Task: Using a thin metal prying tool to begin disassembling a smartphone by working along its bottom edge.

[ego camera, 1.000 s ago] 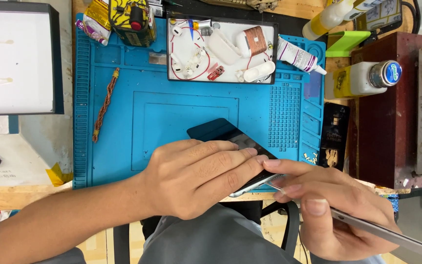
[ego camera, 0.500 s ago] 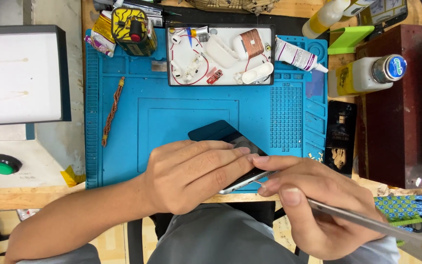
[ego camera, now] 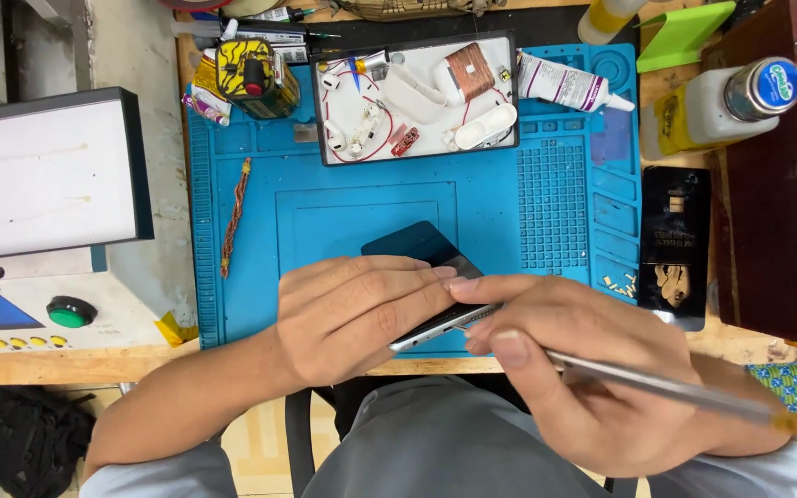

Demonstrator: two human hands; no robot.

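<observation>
Phone on blue mat, pinned under left hand; thin metal tool, pinched in right hand fingers, now touching phone's near edge, previously just short.

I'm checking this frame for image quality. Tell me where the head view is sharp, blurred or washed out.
Head view: the blue mat and parts tray are sharp under even overhead light; the white panel at left is bright, nearly washed out; the dark phone shows faint sheen; the metal tool in the right hand blurs toward its far end; the left hand is crisp.
</observation>
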